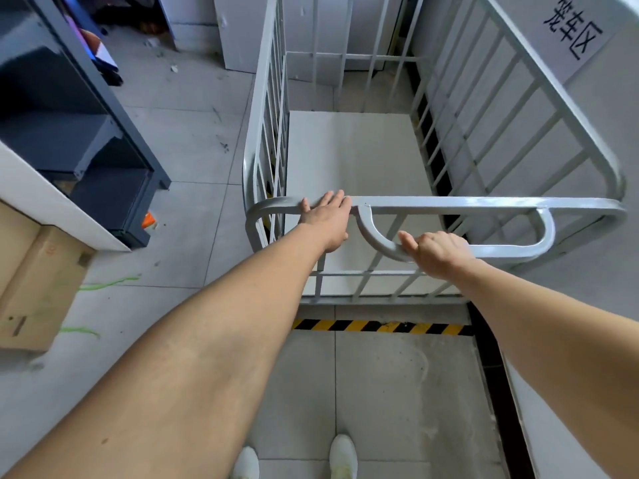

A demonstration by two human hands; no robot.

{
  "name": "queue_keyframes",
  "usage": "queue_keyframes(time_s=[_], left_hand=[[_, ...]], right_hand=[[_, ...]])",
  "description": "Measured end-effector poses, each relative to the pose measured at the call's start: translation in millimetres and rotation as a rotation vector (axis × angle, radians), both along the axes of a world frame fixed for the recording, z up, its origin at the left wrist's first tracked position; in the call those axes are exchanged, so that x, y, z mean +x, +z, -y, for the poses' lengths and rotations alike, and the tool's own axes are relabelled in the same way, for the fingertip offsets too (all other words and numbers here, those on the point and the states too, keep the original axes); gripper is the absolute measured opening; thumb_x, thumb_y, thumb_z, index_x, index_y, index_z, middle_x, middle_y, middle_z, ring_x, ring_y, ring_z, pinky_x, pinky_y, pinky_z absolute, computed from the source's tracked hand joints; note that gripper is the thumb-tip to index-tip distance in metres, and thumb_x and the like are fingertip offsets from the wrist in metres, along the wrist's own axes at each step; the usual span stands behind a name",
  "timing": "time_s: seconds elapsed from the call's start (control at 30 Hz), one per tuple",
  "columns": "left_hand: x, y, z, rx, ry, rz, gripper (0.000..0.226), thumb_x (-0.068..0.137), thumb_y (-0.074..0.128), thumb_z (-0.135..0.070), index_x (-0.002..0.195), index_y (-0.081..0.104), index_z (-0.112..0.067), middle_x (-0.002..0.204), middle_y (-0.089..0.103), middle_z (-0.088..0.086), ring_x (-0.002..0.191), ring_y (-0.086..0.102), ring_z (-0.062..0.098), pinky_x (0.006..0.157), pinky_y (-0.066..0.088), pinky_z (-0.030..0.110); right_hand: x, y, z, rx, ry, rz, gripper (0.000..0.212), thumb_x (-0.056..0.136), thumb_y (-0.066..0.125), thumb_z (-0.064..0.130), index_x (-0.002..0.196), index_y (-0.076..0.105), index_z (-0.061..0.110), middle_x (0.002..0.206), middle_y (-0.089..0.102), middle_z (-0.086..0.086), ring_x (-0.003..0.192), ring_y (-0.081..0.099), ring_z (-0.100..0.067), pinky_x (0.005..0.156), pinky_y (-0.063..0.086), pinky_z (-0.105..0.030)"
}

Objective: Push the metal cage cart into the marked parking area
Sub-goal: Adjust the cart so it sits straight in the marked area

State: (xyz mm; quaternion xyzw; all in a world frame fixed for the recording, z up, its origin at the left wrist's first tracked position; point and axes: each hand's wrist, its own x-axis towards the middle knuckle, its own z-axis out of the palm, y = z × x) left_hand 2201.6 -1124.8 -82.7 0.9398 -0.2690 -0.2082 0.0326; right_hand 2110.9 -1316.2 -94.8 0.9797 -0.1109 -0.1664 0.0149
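— Cart first: one grey metal cage cart (363, 150), barred on four sides, pale floor panel inside, sitting just past the black-and-yellow hazard stripe (380, 327) that crosses the tiles at its near edge. What's the sign say?

— White wall sign (572, 32) upper right, three black Chinese characters; the last two read 车区, the first I can't make out. The wall under it runs close along the cart's right side, with a dark strip of floor between them.

— Room on the other side?

— Plenty. Open grey tile left of the cart, then one dark shelving unit (79, 133) and one cardboard box (31, 274) well apart from it.

— Hands?

— Two, both bare. Left hand (326, 221) lies on the top rail near the left corner, fingers stretched flat, not wrapped. Right hand (437, 252) is curled around the looped handle below that rail, firmly gripping.

— Smallest bits?

— Two white shoes (342, 456) at the bottom edge, on the near side of the stripe.
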Motion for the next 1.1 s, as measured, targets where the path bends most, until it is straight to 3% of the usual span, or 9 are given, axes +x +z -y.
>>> queue_keyframes(time_s=[0.13, 0.4, 0.53, 0.7, 0.77, 0.87, 1.0, 1.1], left_hand=[[-3.6, -14.6, 4.9, -0.011, 0.028, 0.033, 0.075, 0.095, 0.047, -0.002, 0.152, -0.001, -0.009, 0.162, -0.008, 0.003, 0.149, -0.007, 0.022, 0.109, 0.003, 0.068], [-3.0, -20.5, -13.6, -0.073, -0.015, 0.046, 0.070, 0.096, 0.039, 0.002, 0.151, -0.004, -0.005, 0.161, -0.011, 0.008, 0.148, -0.011, 0.028, 0.105, -0.005, 0.071], [1.4, -23.6, -31.4, -0.101, -0.027, 0.047, 0.071, 0.094, 0.036, 0.006, 0.151, -0.006, -0.006, 0.161, -0.013, 0.007, 0.148, -0.014, 0.027, 0.105, -0.008, 0.071], [7.4, -14.7, -36.5, -0.075, -0.057, -0.026, 0.072, 0.095, 0.041, 0.001, 0.151, -0.003, -0.008, 0.161, -0.012, 0.003, 0.149, -0.011, 0.023, 0.108, -0.004, 0.069], [9.8, -8.6, -39.7, -0.057, -0.073, -0.037, 0.074, 0.095, 0.045, -0.002, 0.152, -0.001, -0.008, 0.161, -0.009, 0.003, 0.149, -0.007, 0.023, 0.111, 0.001, 0.067], [4.6, 2.5, -45.3, -0.073, -0.083, 0.016, 0.069, 0.094, 0.049, -0.006, 0.151, 0.009, -0.006, 0.161, 0.006, 0.008, 0.149, 0.005, 0.024, 0.115, 0.005, 0.059], [-12.9, 22.9, -53.9, -0.147, -0.103, 0.163, 0.049, 0.093, 0.043, -0.006, 0.141, 0.031, -0.005, 0.146, 0.034, 0.011, 0.140, 0.026, 0.028, 0.118, 0.007, 0.050], [-26.0, 47.8, -62.3, -0.147, -0.105, 0.183, 0.048, 0.091, 0.038, -0.002, 0.139, 0.035, -0.004, 0.140, 0.039, 0.012, 0.137, 0.029, 0.029, 0.118, 0.008, 0.049]], right_hand=[[-2.3, 7.1, -11.0, -0.113, 0.076, -0.036, 0.045, 0.103, 0.016, 0.038, 0.119, 0.053, 0.017, 0.111, 0.066, -0.015, 0.103, 0.061, -0.034, 0.080, 0.044, -0.036], [1.8, -2.6, -29.3, -0.214, 0.034, -0.110, 0.017, 0.099, 0.019, 0.024, 0.096, 0.035, 0.019, 0.109, 0.067, -0.011, 0.101, 0.062, -0.032, 0.074, 0.040, -0.033], [3.9, -2.9, -46.9, -0.225, -0.010, -0.103, 0.026, 0.099, 0.021, 0.022, 0.107, 0.045, 0.014, 0.108, 0.067, -0.012, 0.100, 0.061, -0.032, 0.074, 0.040, -0.034], [1.2, 0.8, -56.0, -0.144, -0.122, -0.068, 0.030, 0.098, 0.018, 0.025, 0.089, 0.044, 0.017, 0.105, 0.067, -0.012, 0.089, 0.054, -0.031, 0.076, 0.034, -0.034], [-0.9, 1.9, -62.2, -0.094, -0.202, 0.049, 0.039, 0.098, 0.018, 0.031, 0.092, 0.053, 0.015, 0.107, 0.064, -0.013, 0.099, 0.052, -0.031, 0.086, 0.035, -0.039], [-1.0, 7.9, -81.5, -0.072, -0.270, 0.200, 0.045, 0.098, 0.025, 0.039, 0.112, 0.055, 0.010, 0.120, 0.056, -0.014, 0.114, 0.046, -0.030, 0.098, 0.033, -0.043], [3.4, 23.6, -116.2, 0.022, -0.229, 0.231, 0.047, 0.099, 0.030, 0.042, 0.130, 0.049, 0.013, 0.136, 0.049, -0.011, 0.128, 0.040, -0.029, 0.105, 0.031, -0.042], [2.3, 35.6, -135.7, 0.041, -0.221, 0.237, 0.048, 0.098, 0.032, 0.043, 0.134, 0.047, 0.014, 0.140, 0.047, -0.009, 0.132, 0.037, -0.028, 0.108, 0.029, -0.042]])
